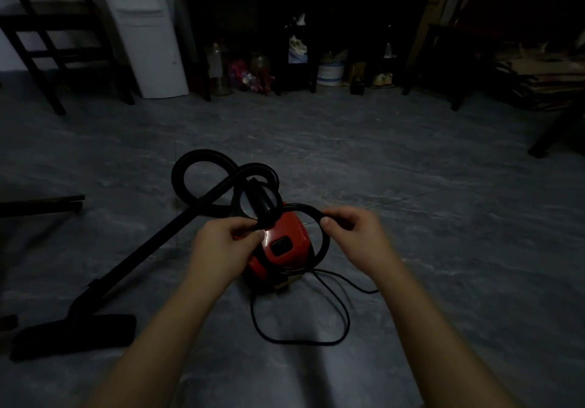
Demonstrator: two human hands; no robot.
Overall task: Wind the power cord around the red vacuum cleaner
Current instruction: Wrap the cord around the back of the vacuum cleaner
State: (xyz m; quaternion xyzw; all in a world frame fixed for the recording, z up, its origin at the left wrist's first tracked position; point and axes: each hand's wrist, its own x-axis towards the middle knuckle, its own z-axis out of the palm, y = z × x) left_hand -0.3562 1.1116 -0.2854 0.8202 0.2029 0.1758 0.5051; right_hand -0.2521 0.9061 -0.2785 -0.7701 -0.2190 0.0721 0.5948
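Note:
The red vacuum cleaner stands on the grey floor at the centre of the view. Its black power cord lies in a loose loop on the floor in front of it and rises in an arc over the body. My left hand pinches the cord at the left of the vacuum's top, near the black handle. To the right of the body, my right hand grips the same arc of cord. Both hands hover just above the vacuum.
The black hose coils behind the vacuum and runs into a wand ending in a floor head at the lower left. Dark chairs, a white appliance and a cluttered dark shelf line the back. Stacked cardboard sits at right.

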